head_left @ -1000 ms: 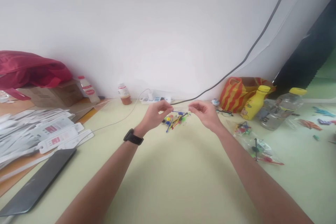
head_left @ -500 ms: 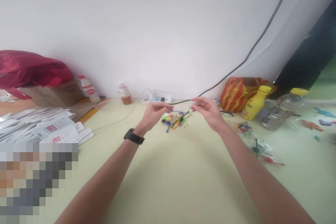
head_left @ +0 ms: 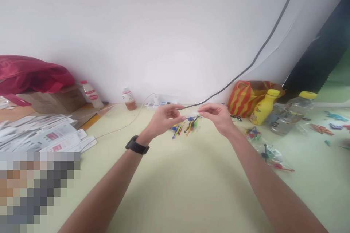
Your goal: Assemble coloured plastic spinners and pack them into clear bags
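Note:
My left hand [head_left: 165, 119], with a black watch on the wrist, hovers at the left of a small pile of coloured plastic pieces [head_left: 178, 130]. Its thumb and forefinger are apart, the thumb tip close to a blue plastic stick [head_left: 190, 118]. On the other side, my right hand [head_left: 217, 114] pinches thumb and forefinger together above the pile's right end. Whatever sits in that pinch is too small and blurred to name. Yellow, blue, red, green and dark pieces lie below and between the hands; the left fingers cover some of them.
Bagged plastic parts [head_left: 275, 156] lie on the right, near a yellow bottle [head_left: 264, 107], a clear bottle [head_left: 290, 114] and a striped bag [head_left: 242, 98]. A power strip [head_left: 166, 105] and drink bottle [head_left: 129, 99] stand by the wall. White packets [head_left: 58, 133] are heaped left.
My left thumb and forefinger have parted, and the hand has drawn slightly left and down. The right hand keeps its pinch in nearly the same place. The view has shifted slightly.

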`<state>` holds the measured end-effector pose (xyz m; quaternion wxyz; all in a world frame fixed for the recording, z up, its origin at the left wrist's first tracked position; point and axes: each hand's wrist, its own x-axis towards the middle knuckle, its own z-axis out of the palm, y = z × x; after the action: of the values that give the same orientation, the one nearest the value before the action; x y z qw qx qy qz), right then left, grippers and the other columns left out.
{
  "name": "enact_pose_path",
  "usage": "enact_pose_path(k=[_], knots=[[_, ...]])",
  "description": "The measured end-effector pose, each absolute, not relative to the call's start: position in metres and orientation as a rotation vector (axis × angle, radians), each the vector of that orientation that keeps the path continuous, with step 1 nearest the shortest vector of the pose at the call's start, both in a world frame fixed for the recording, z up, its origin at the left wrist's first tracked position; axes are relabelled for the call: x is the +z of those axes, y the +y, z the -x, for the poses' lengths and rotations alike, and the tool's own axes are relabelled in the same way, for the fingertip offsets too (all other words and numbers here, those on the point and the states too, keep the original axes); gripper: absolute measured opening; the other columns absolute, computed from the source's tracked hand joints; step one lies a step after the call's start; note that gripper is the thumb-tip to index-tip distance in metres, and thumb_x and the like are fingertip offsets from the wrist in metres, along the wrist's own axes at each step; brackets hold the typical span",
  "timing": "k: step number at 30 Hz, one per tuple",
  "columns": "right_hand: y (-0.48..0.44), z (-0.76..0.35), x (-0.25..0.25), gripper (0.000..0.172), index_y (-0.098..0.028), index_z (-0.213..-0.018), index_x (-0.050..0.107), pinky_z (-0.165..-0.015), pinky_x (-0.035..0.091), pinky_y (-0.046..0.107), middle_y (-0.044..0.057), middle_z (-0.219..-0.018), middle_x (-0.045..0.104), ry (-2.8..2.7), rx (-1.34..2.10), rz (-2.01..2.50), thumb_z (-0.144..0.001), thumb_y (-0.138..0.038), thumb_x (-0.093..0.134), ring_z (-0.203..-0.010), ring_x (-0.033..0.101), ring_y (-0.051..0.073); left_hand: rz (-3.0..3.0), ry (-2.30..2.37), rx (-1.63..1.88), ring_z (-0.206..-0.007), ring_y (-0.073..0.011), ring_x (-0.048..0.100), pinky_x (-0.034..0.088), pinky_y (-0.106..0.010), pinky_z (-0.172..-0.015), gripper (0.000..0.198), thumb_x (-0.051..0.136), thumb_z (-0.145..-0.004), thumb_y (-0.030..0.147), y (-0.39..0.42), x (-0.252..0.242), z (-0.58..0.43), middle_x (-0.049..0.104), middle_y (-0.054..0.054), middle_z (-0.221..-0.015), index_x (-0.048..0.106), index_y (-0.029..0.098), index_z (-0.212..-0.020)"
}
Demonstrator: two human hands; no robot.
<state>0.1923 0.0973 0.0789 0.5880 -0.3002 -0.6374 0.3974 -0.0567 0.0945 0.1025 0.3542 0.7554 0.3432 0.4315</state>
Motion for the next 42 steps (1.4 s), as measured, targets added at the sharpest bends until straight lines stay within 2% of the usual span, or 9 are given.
enact_pose_path(k=[4,9,12,17,24,30,34,38,42], knots=[[0.092,-0.19,0.084,0.03,-0.021,-0.101,0.079,-0.085,0.058,0.038,0.006,-0.094,0.077,-1.565,0.979,0.74,-0.076,-0.035,0.086,-0.089,0.071,0.021,-2.153,0.907,0.964,-0.074,-0.0169,0.067,0.053,-0.029,-0.068,0.03,0.072,-0.09,0.047,0.093,0.102,0.053,0.074,-0.006,-0.086,0.079,0.019,-0.099],[0.085,-0.189,0.093,0.026,-0.02,-0.105,0.077,-0.085,0.057,0.036,0.006,-0.095,0.075,-1.758,0.869,0.807,-0.085,-0.036,0.078,-0.088,0.069,0.02,-2.282,0.955,0.94,-0.07,-0.0157,0.063,0.049,-0.029,-0.065,0.03,0.063,-0.097,0.045,0.087,0.104,0.047,0.073,-0.005,-0.081,0.076,0.019,-0.088],[0.078,-0.189,0.102,0.019,-0.021,-0.098,0.079,-0.079,0.054,0.033,0.005,-0.093,0.075,-1.982,0.744,0.871,-0.09,-0.037,0.071,-0.086,0.067,0.02,-2.337,0.978,0.89,-0.065,-0.0151,0.061,0.045,-0.028,-0.061,0.03,0.061,-0.098,0.044,0.082,0.108,0.045,0.069,-0.002,-0.074,0.073,0.021,-0.084],[0.07,-0.194,0.115,0.026,-0.02,-0.089,0.078,-0.068,0.049,0.03,0.006,-0.084,0.074,-2.132,0.68,0.925,-0.094,-0.041,0.064,-0.079,0.063,0.02,-2.33,0.929,0.831,-0.06,-0.016,0.059,0.043,-0.028,-0.054,0.035,0.062,-0.095,0.051,0.079,0.113,0.047,0.069,-0.003,-0.069,0.075,0.02,-0.082],[0.069,-0.209,0.124,0.034,-0.019,-0.081,0.079,-0.058,0.041,0.028,0.003,-0.072,0.07,-2.181,0.678,0.974,-0.09,-0.05,0.069,-0.066,0.055,0.017,-2.37,0.879,0.71,-0.064,-0.0184,0.066,0.049,-0.029,-0.059,0.028,0.063,-0.096,0.043,0.075,0.123,0.053,0.074,-0.005,-0.072,0.078,0.021,-0.089],[0.061,-0.21,0.128,0.023,-0.02,-0.084,0.079,-0.053,0.035,0.027,0.0,-0.065,0.063,-2.294,0.721,1.024,-0.09,-0.039,0.066,-0.059,0.051,0.015,-2.367,0.847,0.671,-0.066,-0.0184,0.067,0.05,-0.029,-0.062,0.023,0.063,-0.096,0.039,0.077,0.113,0.051,0.075,-0.005,-0.077,0.078,0.022,-0.092],[0.057,-0.199,0.123,0.018,-0.021,-0.08,0.074,-0.052,0.035,0.026,-0.001,-0.064,0.06,-2.328,0.606,1.075,-0.088,-0.036,0.068,-0.059,0.051,0.014,-2.405,0.839,0.692,-0.063,-0.017,0.064,0.047,-0.029,-0.06,0.024,0.061,-0.097,0.037,0.081,0.108,0.051,0.073,-0.004,-0.074,0.076,0.021,-0.088],[0.062,-0.192,0.118,0.021,-0.021,-0.076,0.068,-0.051,0.033,0.024,-0.004,-0.061,0.053,-2.333,0.624,1.072,-0.092,-0.033,0.062,-0.055,0.046,0.013,-2.402,0.896,0.681,-0.062,-0.0168,0.063,0.046,-0.029,-0.059,0.026,0.06,-0.098,0.041,0.085,0.107,0.056,0.073,-0.004,-0.073,0.075,0.022,-0.091],[0.068,-0.2,0.119,0.024,-0.021,-0.077,0.068,-0.05,0.03,0.024,-0.004,-0.059,0.049,-2.305,0.645,1.048,-0.092,-0.038,0.064,-0.055,0.042,0.013,-2.406,0.914,0.725,-0.06,-0.016,0.06,0.044,-0.028,-0.056,0.034,0.061,-0.097,0.048,0.089,0.107,0.058,0.071,-0.003,-0.07,0.071,0.021,-0.081]])
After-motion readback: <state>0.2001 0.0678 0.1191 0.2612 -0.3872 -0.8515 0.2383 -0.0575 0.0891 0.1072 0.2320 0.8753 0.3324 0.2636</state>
